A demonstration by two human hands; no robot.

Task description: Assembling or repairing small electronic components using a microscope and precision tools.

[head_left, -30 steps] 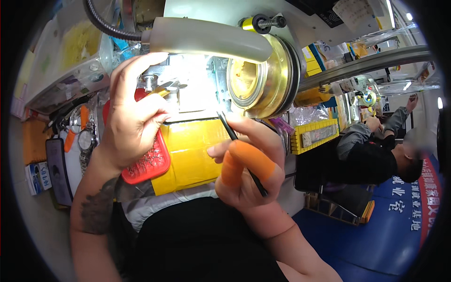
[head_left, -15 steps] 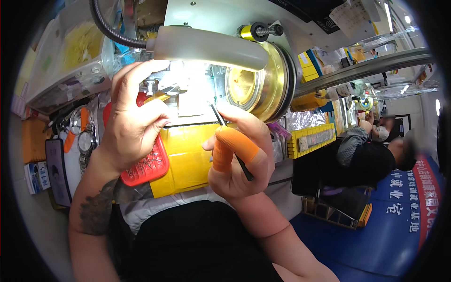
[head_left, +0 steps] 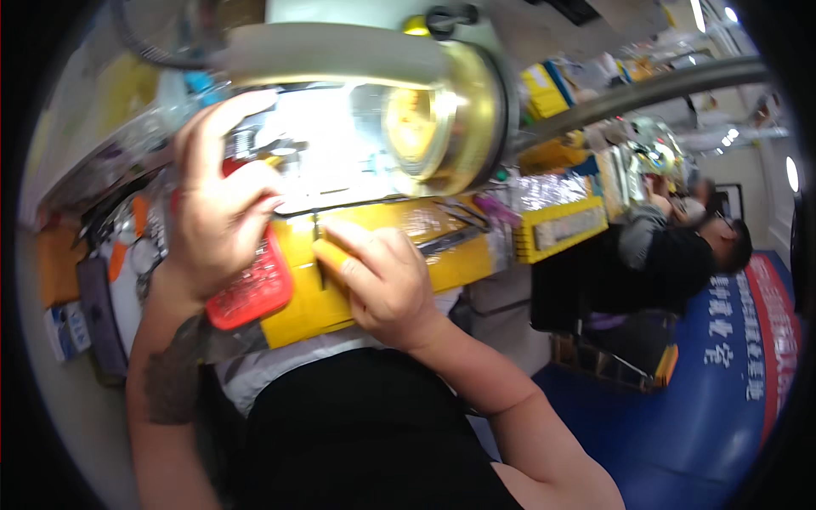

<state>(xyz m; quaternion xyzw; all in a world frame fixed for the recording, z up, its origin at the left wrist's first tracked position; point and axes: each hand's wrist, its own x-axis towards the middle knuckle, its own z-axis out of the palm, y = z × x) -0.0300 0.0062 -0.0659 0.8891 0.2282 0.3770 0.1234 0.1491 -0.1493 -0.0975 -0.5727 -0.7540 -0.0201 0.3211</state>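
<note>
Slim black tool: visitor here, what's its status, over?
Right hand: fingertips at slim black tool, grip blurred. Left hand: near red tray, hold unclear. Gooseneck lamp: glare hides detail beneath.

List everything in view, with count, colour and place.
Lamp: one, pale grey, above the bright work spot
Round drum: one, gold-coloured, right of that spot
Tub: one, whitish, upper left
Phone: one, dark, far left
Small box: one, blue and white, beside the phone
Work surface: one, yellow, centre
Tray: one, red, at its left end
Thin tools: about two, dark, at its right
Slotted case: one, yellow, farther right
Co-worker: one, dark top, right background
Banner: one, red, far right
Stick: one, black, over the work surface
Other clutter: too blurred to count
Left hand: one, bare, left of the bright spot
Right hand: one, yellow-orange finger cover, at the stick
</note>
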